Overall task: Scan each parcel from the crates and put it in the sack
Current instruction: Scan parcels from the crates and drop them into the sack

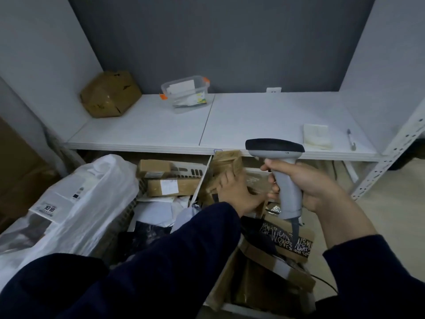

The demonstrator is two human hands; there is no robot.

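Note:
My right hand [308, 187] grips the handle of a grey barcode scanner [279, 157], its dark head pointing left above the crates. My left hand [236, 192] holds a brown taped parcel [226, 165] lifted over the crates, just left of the scanner. Below lie two white crates [203, 180] full of cardboard boxes and mailers, among them a box with black printed tape [287, 240]. A large white plastic sack [76, 203] bulges at the left, with labelled parcels showing through it.
A white shelf [230, 125] runs across above the crates. On it sit a brown wrapped parcel [110, 94], a clear plastic container [186, 93], a white cloth [317, 135] and a pen [351, 139]. A perforated shelf post [391, 157] stands at the right.

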